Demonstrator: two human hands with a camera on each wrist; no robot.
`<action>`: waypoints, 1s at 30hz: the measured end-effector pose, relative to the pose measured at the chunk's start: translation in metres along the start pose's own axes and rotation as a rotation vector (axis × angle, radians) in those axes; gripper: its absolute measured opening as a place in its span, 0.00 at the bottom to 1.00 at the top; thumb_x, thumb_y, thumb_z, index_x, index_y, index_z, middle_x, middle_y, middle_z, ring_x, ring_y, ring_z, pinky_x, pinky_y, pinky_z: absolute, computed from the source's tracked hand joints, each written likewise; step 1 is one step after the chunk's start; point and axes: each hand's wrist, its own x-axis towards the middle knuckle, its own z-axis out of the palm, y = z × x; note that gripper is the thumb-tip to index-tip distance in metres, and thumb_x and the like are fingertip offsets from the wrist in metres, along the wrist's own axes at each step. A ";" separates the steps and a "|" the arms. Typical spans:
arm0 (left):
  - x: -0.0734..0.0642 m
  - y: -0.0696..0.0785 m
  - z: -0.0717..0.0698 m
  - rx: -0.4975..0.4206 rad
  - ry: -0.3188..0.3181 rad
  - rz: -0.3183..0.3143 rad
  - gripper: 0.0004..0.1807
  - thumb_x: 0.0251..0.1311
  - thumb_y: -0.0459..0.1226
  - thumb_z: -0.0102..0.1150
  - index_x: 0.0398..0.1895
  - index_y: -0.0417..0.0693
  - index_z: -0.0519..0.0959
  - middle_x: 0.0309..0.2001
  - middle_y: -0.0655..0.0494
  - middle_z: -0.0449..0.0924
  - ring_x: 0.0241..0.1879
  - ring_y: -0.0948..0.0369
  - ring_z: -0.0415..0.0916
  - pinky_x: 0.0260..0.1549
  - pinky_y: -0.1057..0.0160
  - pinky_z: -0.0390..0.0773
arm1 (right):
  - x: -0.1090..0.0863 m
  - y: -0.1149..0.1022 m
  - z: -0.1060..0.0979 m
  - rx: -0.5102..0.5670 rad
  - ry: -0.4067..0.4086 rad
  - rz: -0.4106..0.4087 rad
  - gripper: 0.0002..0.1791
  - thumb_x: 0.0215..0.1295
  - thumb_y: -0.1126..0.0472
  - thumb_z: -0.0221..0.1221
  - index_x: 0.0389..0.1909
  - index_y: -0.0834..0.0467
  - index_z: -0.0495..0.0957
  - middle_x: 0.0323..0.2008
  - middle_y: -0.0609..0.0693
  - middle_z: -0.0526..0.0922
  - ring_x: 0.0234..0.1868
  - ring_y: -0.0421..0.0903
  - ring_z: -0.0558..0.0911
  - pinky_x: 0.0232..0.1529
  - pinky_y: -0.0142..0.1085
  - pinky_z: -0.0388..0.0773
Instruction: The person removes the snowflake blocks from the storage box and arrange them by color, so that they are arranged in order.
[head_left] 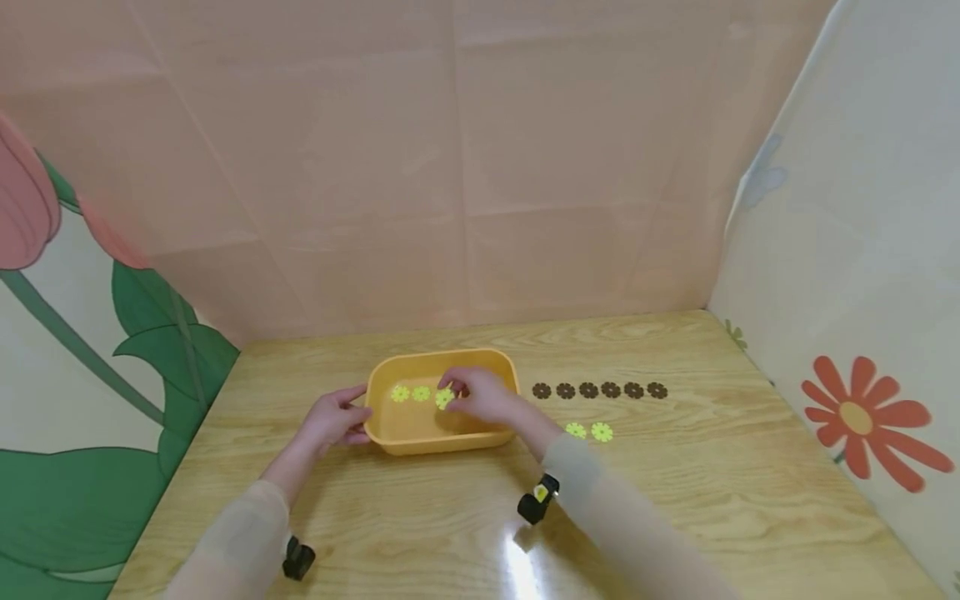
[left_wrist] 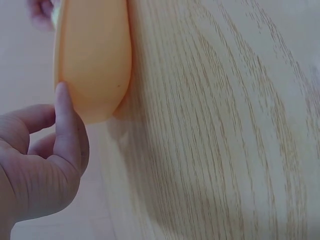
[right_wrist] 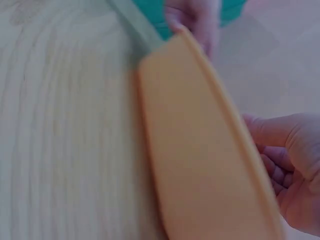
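A shallow orange-yellow plastic basin rests on the table. My left hand grips its left end, with the thumb at the rim in the left wrist view. Over the inside of the basin, my right hand pinches a yellow-green flower-shaped disc by its edge. Two matching discs lie side by side in the basin, a left one and a right one. In the right wrist view, the basin's wall hides part of my right hand and the disc.
To the right of the basin, several dark brown flower-shaped discs form a straight row on the wooden table. Two yellow-green discs lie nearer me, beside my right forearm. A pink sheet hangs behind the table, with flower-printed walls at both sides.
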 end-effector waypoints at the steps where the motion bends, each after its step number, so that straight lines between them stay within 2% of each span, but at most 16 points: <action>1: 0.000 0.000 0.000 -0.001 0.002 0.000 0.32 0.65 0.25 0.56 0.73 0.35 0.61 0.33 0.45 0.72 0.23 0.62 0.76 0.25 0.63 0.87 | -0.007 0.003 -0.008 0.021 0.021 -0.005 0.14 0.62 0.62 0.68 0.47 0.56 0.80 0.35 0.45 0.80 0.37 0.41 0.78 0.41 0.34 0.80; 6: 0.002 -0.001 0.000 0.000 0.000 0.002 0.32 0.66 0.25 0.56 0.73 0.36 0.62 0.33 0.44 0.73 0.23 0.62 0.77 0.26 0.63 0.87 | -0.048 0.029 -0.049 0.086 0.145 0.015 0.16 0.60 0.64 0.69 0.49 0.59 0.80 0.34 0.47 0.79 0.35 0.43 0.76 0.35 0.35 0.79; 9: 0.002 -0.001 0.000 0.001 -0.002 0.004 0.32 0.66 0.25 0.56 0.73 0.36 0.62 0.34 0.43 0.73 0.23 0.61 0.78 0.26 0.63 0.87 | -0.079 0.052 -0.070 0.092 0.229 0.080 0.17 0.59 0.64 0.69 0.49 0.60 0.80 0.34 0.48 0.80 0.34 0.43 0.76 0.33 0.33 0.79; 13: 0.000 -0.002 -0.001 -0.003 -0.004 0.005 0.32 0.66 0.25 0.56 0.73 0.36 0.61 0.34 0.41 0.74 0.23 0.61 0.78 0.25 0.63 0.87 | -0.125 0.092 -0.088 0.069 0.314 0.179 0.17 0.60 0.64 0.69 0.49 0.61 0.80 0.35 0.50 0.80 0.35 0.44 0.77 0.35 0.31 0.80; 17: -0.002 -0.003 -0.003 0.001 -0.004 0.008 0.32 0.66 0.25 0.56 0.73 0.35 0.61 0.35 0.40 0.75 0.23 0.61 0.78 0.25 0.63 0.87 | -0.169 0.127 -0.095 0.039 0.341 0.273 0.17 0.60 0.66 0.68 0.49 0.64 0.79 0.35 0.51 0.79 0.34 0.43 0.75 0.35 0.29 0.78; 20: -0.003 -0.003 -0.003 0.005 -0.008 0.012 0.32 0.66 0.25 0.56 0.73 0.34 0.60 0.36 0.40 0.74 0.23 0.62 0.78 0.26 0.62 0.87 | -0.193 0.142 -0.095 0.028 0.311 0.332 0.17 0.60 0.65 0.68 0.49 0.65 0.79 0.34 0.50 0.78 0.34 0.43 0.74 0.33 0.29 0.78; 24: -0.002 -0.003 -0.003 0.004 -0.007 0.012 0.32 0.66 0.25 0.56 0.73 0.34 0.60 0.37 0.40 0.74 0.24 0.61 0.78 0.26 0.62 0.88 | -0.210 0.149 -0.093 0.026 0.259 0.367 0.18 0.60 0.62 0.69 0.48 0.63 0.79 0.35 0.50 0.79 0.36 0.44 0.76 0.35 0.30 0.79; 30: -0.002 -0.003 -0.002 0.000 -0.001 0.008 0.32 0.66 0.25 0.56 0.73 0.34 0.61 0.36 0.40 0.73 0.24 0.61 0.77 0.26 0.62 0.88 | -0.213 0.152 -0.085 -0.036 0.257 0.295 0.14 0.57 0.64 0.71 0.44 0.61 0.81 0.32 0.46 0.78 0.33 0.40 0.75 0.33 0.31 0.78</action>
